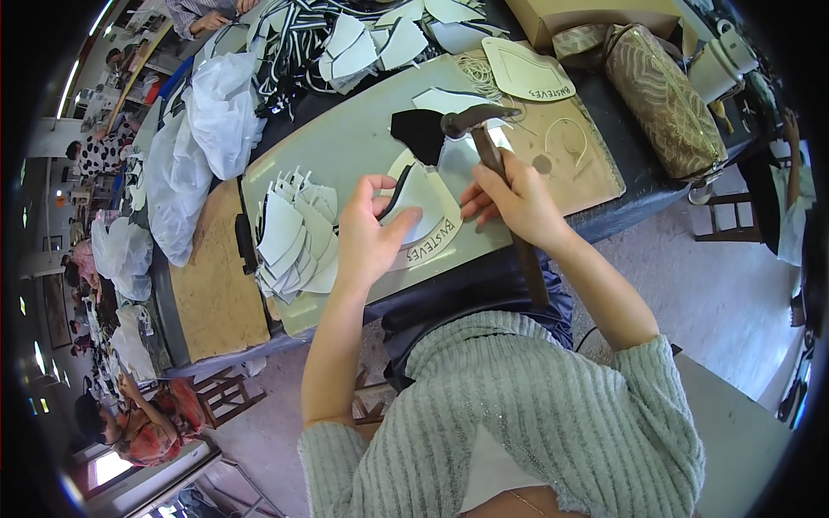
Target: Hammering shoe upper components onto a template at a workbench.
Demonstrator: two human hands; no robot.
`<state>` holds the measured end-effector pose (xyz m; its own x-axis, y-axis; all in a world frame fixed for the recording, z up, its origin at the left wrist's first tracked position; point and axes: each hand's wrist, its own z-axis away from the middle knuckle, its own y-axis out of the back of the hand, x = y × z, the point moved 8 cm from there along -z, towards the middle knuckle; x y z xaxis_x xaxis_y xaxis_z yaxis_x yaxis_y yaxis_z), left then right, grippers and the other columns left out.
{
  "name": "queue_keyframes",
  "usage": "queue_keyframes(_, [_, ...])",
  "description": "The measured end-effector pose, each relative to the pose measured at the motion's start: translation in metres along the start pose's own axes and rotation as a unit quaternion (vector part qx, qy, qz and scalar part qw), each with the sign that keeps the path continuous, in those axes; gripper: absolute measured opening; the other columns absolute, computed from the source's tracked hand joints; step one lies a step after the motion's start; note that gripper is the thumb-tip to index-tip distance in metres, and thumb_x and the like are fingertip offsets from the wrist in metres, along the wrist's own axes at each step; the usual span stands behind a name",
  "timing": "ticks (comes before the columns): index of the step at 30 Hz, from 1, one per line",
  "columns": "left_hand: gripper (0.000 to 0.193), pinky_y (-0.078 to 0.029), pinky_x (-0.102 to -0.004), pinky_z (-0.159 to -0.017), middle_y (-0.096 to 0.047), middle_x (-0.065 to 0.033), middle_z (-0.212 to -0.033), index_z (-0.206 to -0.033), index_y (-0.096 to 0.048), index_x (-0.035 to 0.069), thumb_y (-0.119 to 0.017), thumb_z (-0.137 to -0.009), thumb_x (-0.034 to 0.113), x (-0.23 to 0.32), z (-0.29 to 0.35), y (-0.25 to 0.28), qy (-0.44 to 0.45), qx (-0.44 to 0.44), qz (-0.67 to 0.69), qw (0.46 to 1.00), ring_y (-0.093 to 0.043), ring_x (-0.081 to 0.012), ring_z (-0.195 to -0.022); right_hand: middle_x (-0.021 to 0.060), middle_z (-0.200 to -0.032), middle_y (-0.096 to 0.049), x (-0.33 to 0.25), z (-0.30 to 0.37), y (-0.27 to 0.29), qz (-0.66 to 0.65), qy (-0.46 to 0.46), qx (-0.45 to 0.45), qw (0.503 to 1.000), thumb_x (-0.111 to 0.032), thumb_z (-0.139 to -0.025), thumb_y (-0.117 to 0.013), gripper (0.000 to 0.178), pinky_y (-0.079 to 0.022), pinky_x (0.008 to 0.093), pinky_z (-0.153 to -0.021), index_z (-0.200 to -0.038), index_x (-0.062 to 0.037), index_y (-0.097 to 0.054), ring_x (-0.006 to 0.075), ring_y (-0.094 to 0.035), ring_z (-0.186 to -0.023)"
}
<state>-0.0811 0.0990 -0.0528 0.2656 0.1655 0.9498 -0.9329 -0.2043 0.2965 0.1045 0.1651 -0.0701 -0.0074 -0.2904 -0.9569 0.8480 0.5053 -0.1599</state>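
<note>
My left hand [371, 231] is closed, thumb and fingers pinching a white shoe-upper piece [421, 200] with a black edge. This piece lies over a cream pattern template [451, 226] with writing along its curved rim. In my right hand [528, 205] is a hammer [489, 154]; its metal head points away from me and its wooden handle slants back toward my lap. The right fingertips hover close to the template's right side; contact cannot be made out. Just beyond lies a black piece [416, 135]. Left of my left hand is an overlapping pile of white pieces [289, 233].
A pale green work board [341, 134] covers the table. Beyond are a second template [525, 71], coiled cord [475, 73] and heaped striped pieces [302, 43]. White plastic bags [226, 104] stand left, a patterned bag [665, 104] right. Other people sit farther off.
</note>
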Motion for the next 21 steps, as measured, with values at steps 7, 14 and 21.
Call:
queue_keyframes(7, [0.041, -0.053, -0.0242, -0.07, -0.072, -0.0126, -0.095, -0.118, -0.049, 0.0, -0.071, -0.083, 0.002, 0.006, 0.004, 0.006, 0.009, -0.041, 0.114, 0.993, -0.068, -0.0138, -0.082, 0.0131, -0.129, -0.06, -0.028, -0.039, -0.01, 0.071, 0.03, -0.074, 0.994, -0.028, -0.104, -0.046, 0.046, -0.057, 0.0279, -0.066, -0.138, 0.0032, -0.039, 0.0175, -0.069, -0.091])
queue_keyframes(14, [0.047, -0.054, -0.0256, -0.074, -0.071, -0.0131, -0.098, -0.124, -0.048, -0.002, -0.072, -0.083, 0.002, 0.019, 0.011, 0.013, 0.007, -0.048, 0.151, 0.987, -0.068, -0.014, -0.085, 0.0095, -0.119, -0.064, -0.047, -0.075, -0.021, 0.203, 0.086, -0.098, 0.97, -0.029, -0.103, -0.05, 0.04, -0.051, 0.0291, -0.09, -0.127, 0.0038, -0.05, 0.0129, -0.061, -0.102])
queue_keyframes(21, [0.057, -0.054, -0.0249, -0.073, -0.072, -0.0145, -0.096, -0.131, -0.044, -0.002, -0.073, -0.082, 0.003, 0.016, 0.022, 0.022, 0.024, -0.043, 0.146, 0.988, -0.069, -0.0157, -0.084, 0.0151, -0.114, -0.064, -0.089, -0.093, 0.032, 0.023, -0.017, 0.009, 1.0, -0.029, -0.1, -0.054, 0.029, -0.053, 0.0251, -0.06, -0.107, -0.0005, -0.051, 0.0238, -0.072, -0.095])
